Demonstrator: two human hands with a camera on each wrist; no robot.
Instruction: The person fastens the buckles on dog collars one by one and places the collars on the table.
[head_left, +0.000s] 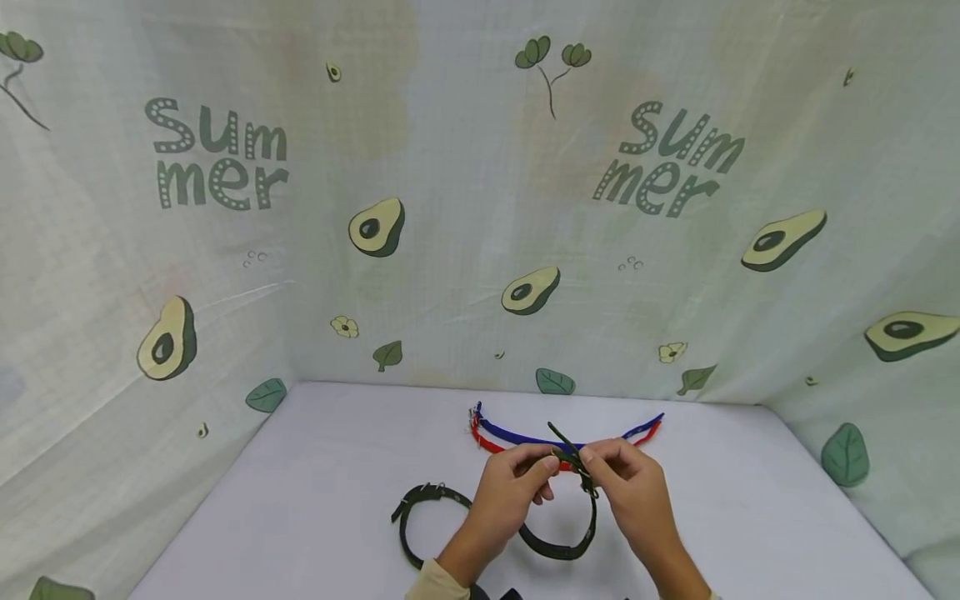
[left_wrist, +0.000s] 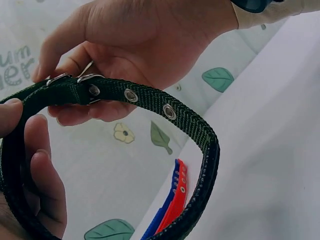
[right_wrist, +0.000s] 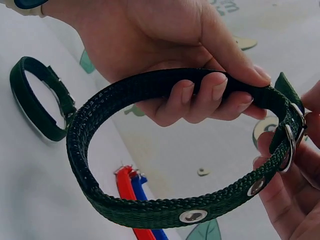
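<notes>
Both hands hold a dark green webbing collar (head_left: 558,552) up off the white tabletop (head_left: 337,467). My left hand (head_left: 525,479) curls its fingers round the strap (right_wrist: 150,212) beside the buckle. My right hand (head_left: 611,467) pinches the strap at the metal buckle (right_wrist: 290,145). The strap end (head_left: 558,435) sticks up past the buckle. In the left wrist view the right hand (left_wrist: 100,65) holds the buckle (left_wrist: 75,82), and metal eyelets (left_wrist: 170,112) show along the closed loop. The left hand's fingers (left_wrist: 40,165) rest inside that loop.
A second dark green collar (head_left: 427,493) lies on the table left of my hands. A blue collar (head_left: 517,435) and a red collar (head_left: 491,446) lie together just behind them. Avocado-print cloth walls (head_left: 480,250) close in the back and both sides.
</notes>
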